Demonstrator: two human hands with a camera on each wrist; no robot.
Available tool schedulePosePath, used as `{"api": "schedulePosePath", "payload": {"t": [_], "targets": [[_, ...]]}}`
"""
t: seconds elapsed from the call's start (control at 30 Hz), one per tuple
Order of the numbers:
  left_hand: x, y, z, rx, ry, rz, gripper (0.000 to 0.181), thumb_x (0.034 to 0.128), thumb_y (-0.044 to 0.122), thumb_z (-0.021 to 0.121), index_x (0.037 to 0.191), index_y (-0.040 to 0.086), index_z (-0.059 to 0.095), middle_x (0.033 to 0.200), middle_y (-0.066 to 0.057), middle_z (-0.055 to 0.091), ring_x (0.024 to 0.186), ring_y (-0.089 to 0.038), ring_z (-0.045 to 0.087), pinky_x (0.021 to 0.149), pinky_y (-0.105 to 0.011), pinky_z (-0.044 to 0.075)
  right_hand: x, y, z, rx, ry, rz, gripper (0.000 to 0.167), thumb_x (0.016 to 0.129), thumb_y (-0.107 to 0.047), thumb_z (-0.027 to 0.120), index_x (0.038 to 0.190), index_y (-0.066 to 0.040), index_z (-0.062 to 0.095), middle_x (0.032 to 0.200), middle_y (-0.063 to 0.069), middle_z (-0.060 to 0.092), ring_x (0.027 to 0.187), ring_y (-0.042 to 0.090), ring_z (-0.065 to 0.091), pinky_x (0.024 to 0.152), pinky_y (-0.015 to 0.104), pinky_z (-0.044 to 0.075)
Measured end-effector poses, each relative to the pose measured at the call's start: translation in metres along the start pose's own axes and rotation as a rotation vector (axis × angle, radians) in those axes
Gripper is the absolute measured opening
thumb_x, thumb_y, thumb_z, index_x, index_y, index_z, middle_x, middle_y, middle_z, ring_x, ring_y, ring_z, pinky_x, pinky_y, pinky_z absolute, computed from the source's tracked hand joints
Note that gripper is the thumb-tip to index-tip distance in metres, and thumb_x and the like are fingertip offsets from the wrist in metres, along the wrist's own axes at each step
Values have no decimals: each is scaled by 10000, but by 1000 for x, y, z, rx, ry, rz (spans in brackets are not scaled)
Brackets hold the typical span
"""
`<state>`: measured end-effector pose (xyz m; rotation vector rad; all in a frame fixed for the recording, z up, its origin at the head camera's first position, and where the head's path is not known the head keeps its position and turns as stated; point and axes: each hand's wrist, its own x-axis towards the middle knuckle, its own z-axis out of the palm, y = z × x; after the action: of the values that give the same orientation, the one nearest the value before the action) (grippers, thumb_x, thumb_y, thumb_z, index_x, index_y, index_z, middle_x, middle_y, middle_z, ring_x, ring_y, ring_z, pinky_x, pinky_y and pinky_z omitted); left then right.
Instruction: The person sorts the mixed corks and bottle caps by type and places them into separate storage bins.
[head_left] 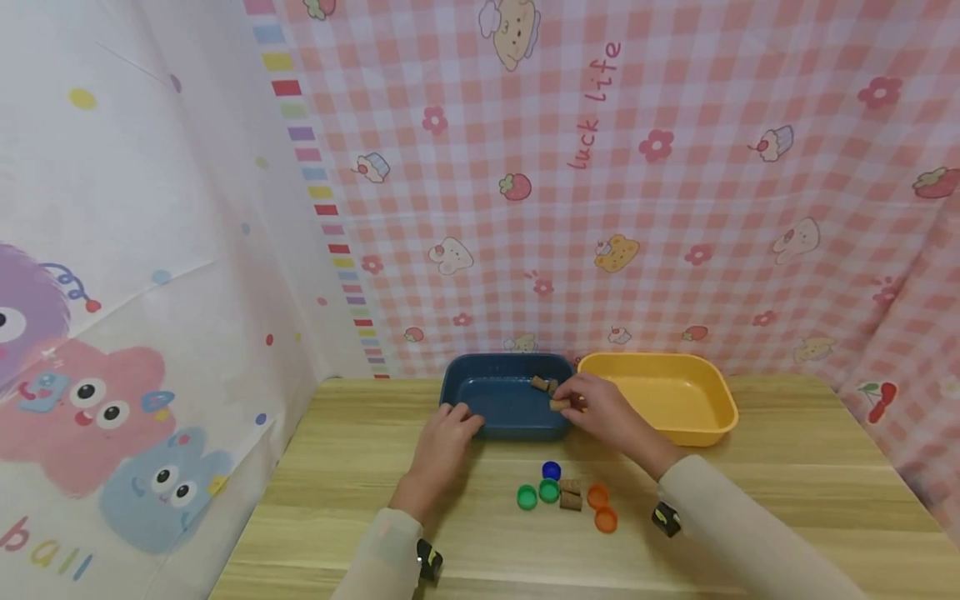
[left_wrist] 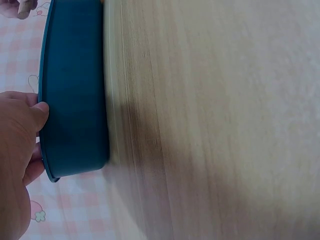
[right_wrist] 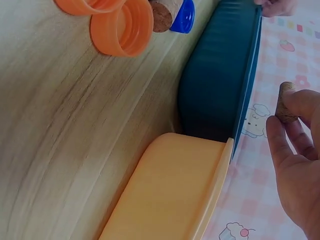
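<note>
My right hand (head_left: 600,407) pinches a cork (right_wrist: 286,102) between thumb and fingers, above the right end of the dark blue tray (head_left: 487,432). Inside that tray, near its right side, lie other corks (head_left: 539,382), partly hidden by the hand. At the tray's front left, my left hand (head_left: 444,442) grips the rim, its thumb (left_wrist: 42,113) on the outer wall and its fingers over the edge. On the table in front lie a pair of corks (head_left: 571,501), a blue bottle cap (head_left: 551,472), green caps (head_left: 527,497) and orange caps (head_left: 606,520).
A yellow tray (head_left: 731,414) stands right beside the blue one, their rims close together. Both sit at the back of the wooden table (head_left: 330,492), in front of a pink checked cloth (head_left: 480,225). A white printed cloth (head_left: 202,333) hangs at the left.
</note>
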<state>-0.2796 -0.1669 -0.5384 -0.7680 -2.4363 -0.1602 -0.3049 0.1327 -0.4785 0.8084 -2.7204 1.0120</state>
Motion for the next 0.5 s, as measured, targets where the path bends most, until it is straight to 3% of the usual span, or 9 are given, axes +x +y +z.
{"api": "schedulePosePath", "payload": {"t": [0.5], "targets": [[1,1,-1,0,-39,-21,309,842,-54,729,1078,136,788,944,-27,668,790,-217,523,744,-345,473,28,0,5,-62,-85,38,141,920,-95,765,1061,-94,756,984,22,678,827,135,585,792,317,553]]}}
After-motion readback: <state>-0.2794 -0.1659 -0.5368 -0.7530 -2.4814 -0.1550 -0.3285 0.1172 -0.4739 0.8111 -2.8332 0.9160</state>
